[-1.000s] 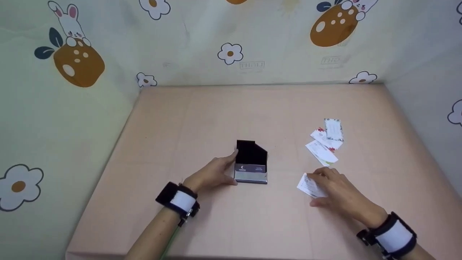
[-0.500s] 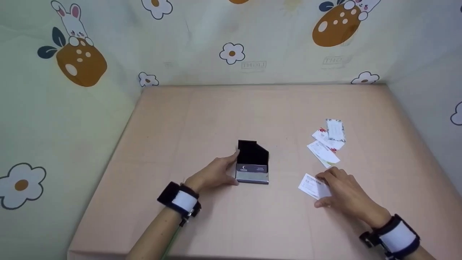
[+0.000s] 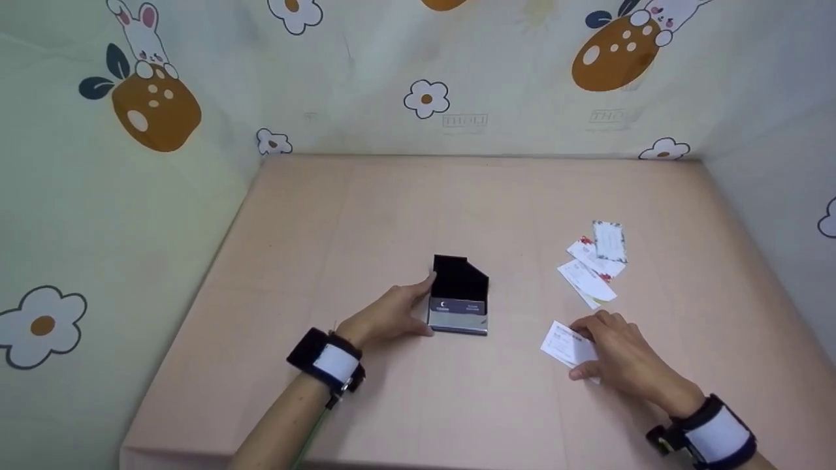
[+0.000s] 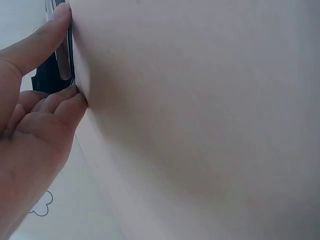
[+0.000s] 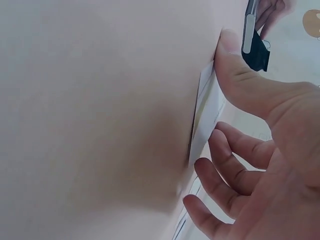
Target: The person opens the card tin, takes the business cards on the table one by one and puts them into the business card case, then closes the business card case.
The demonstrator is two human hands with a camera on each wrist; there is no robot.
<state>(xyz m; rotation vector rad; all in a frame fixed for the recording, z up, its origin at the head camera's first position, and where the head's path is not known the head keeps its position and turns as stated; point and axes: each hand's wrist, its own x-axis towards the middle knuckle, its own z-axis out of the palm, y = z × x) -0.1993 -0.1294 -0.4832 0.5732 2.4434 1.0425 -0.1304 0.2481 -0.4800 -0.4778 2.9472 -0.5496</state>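
Evidently, in the head view, the left hand [image 3: 388, 318] grips the left side of the open card case [image 3: 458, 316] at mid-frame, and the right hand [image 3: 630, 362], lower right, pinches the white card [image 3: 565, 343] by its edges. A light pinch and level fingers should avoid bending it; the left hand had best hold the case steady. Count: two hands, one case, and, right of centre on the table [image 3: 353, 215], one leaf-bordered card [image 3: 610, 241], one red-flowered card [image 3: 602, 264] and one pale card [image 3: 586, 279], perhaps with another beneath.

In the left wrist view, upper left, thumb and fingers span the case's edge.

In the right wrist view, right of centre, the pinched card's edge looks layered: one or two, I cannot tell.
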